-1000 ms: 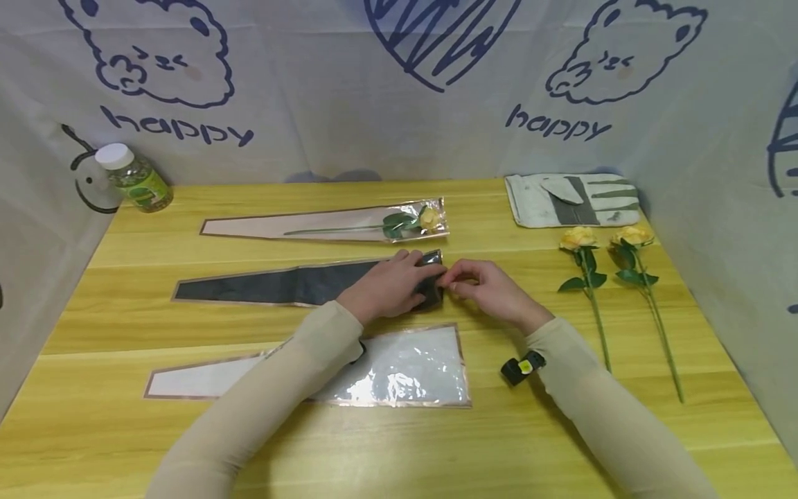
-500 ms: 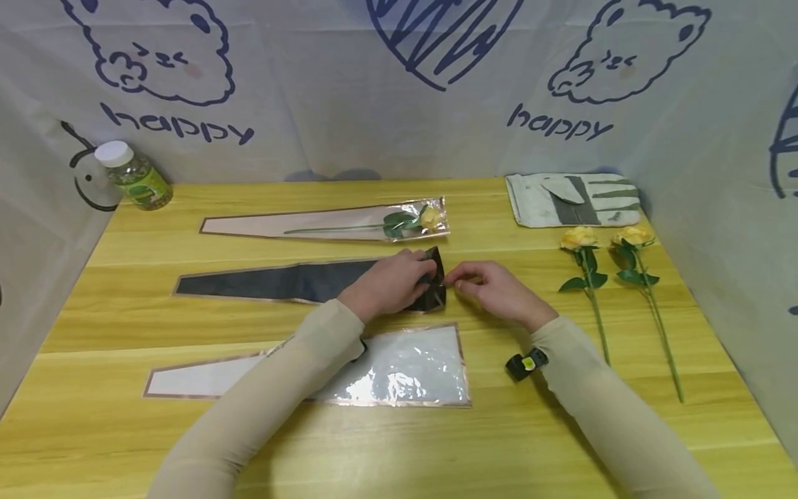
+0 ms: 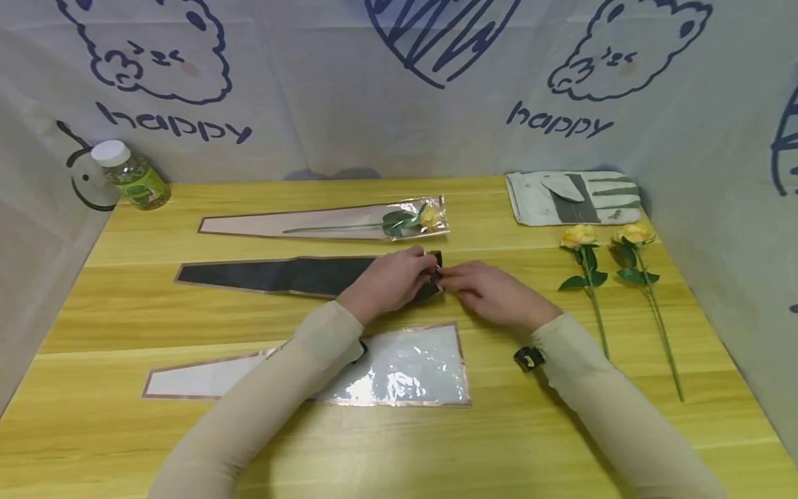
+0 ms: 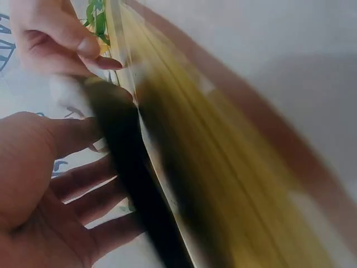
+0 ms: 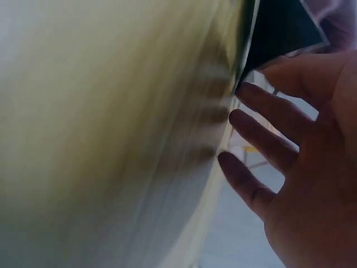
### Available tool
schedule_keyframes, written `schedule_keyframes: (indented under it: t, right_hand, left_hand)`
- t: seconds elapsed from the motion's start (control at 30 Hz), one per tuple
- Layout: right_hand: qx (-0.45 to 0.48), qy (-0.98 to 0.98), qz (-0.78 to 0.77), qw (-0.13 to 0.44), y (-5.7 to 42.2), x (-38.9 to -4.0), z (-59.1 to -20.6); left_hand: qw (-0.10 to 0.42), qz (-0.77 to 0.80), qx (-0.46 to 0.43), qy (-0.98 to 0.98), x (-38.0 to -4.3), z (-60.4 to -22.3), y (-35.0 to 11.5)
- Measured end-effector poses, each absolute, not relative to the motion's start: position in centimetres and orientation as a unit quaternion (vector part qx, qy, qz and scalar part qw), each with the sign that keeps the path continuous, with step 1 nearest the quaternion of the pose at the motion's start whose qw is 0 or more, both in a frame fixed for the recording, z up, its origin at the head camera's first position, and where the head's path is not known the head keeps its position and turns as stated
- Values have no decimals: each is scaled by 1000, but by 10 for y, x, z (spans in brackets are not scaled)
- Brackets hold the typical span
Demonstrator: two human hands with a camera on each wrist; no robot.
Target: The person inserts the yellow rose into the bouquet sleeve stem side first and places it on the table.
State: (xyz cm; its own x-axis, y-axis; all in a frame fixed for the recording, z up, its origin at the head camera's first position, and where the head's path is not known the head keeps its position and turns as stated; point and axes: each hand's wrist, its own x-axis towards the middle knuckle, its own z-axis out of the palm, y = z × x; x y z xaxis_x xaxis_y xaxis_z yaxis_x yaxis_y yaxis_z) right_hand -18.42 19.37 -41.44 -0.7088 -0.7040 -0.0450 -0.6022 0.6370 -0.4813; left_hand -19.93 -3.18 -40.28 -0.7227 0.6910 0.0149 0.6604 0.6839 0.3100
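A long tapered black flower sleeve (image 3: 262, 276) with a pale border lies across the middle of the table, its wide end to the right. My left hand (image 3: 389, 281) lies over that wide end, thumb and fingers gripping the film, which bends upward there. From the right, my right hand (image 3: 492, 294) meets the mouth of the sleeve. In the right wrist view its thumb and index finger pinch a corner of the black film (image 5: 279, 33), the other fingers spread near the tabletop. The left wrist view shows the lifted black edge (image 4: 125, 145) between both hands.
Behind lies a pinkish sleeve (image 3: 249, 227) holding a yellow rose (image 3: 429, 217); in front, a white sleeve (image 3: 430, 360), partly under my left forearm. Two yellow roses (image 3: 580, 237) (image 3: 634, 234) lie at right, below folded gloves (image 3: 570, 199). A lidded jar (image 3: 140, 180) stands back left.
The wide end of the black sleeve has bent up and bunched between the hands. My right hand's fingers have straightened toward its mouth; the left hand has stayed nearly in place.
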Motion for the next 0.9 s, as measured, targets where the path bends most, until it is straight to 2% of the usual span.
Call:
schedule_keyframes:
  t: [0.2,0.9]
  right_hand:
    - [-381,903,-164,113,196,-183,-413]
    - [-356,902,-196,148,198,-185,-408]
  left_hand:
    - [54,179,373,909,-198,-398,-37]
    - [82,212,386,894,-207,-397,-50]
